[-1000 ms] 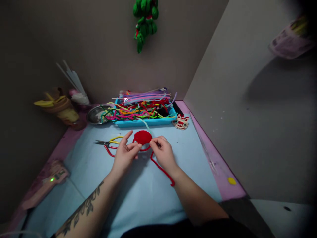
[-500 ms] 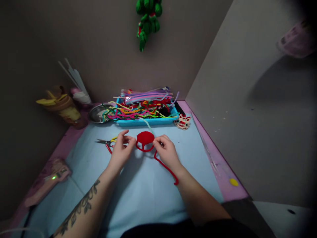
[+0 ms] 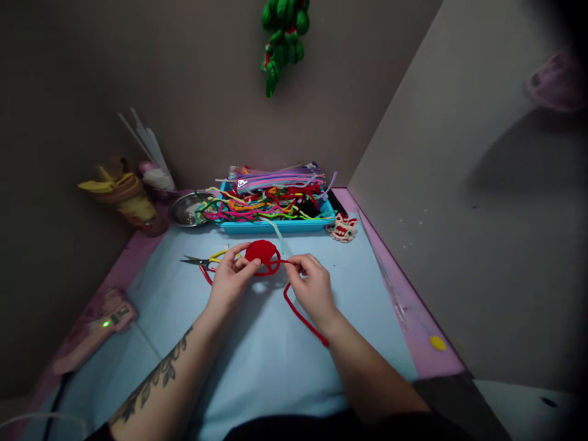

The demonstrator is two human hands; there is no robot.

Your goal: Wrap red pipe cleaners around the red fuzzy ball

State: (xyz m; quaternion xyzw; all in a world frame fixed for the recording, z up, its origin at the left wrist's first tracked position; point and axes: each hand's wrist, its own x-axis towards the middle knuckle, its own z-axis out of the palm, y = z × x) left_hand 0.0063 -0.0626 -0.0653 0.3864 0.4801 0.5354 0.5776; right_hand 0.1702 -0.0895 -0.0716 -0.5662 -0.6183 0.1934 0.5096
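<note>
A flat red disc of coiled pipe cleaner [image 3: 261,252] is held just above the light blue mat [image 3: 257,355]. My left hand [image 3: 232,278] pinches the disc's left edge between thumb and fingers. My right hand [image 3: 312,286] pinches the loose red pipe cleaner tail [image 3: 298,312] right of the disc. That tail loops down under my right wrist. Small scissors [image 3: 199,261] with yellow and red handles lie on the mat just left of my left hand.
A blue tray [image 3: 275,225] heaped with coloured pipe cleaners stands behind the disc. A metal dish [image 3: 184,211], a cup of craft pieces [image 3: 131,202], a small lion figure [image 3: 342,226], a pink glue gun [image 3: 98,327] and a hanging green ornament [image 3: 282,37] surround the mat.
The loose loop below the disc has been drawn tight against its edge. My left hand has closed back onto the disc, and my right hand has pulled the tail rightward.
</note>
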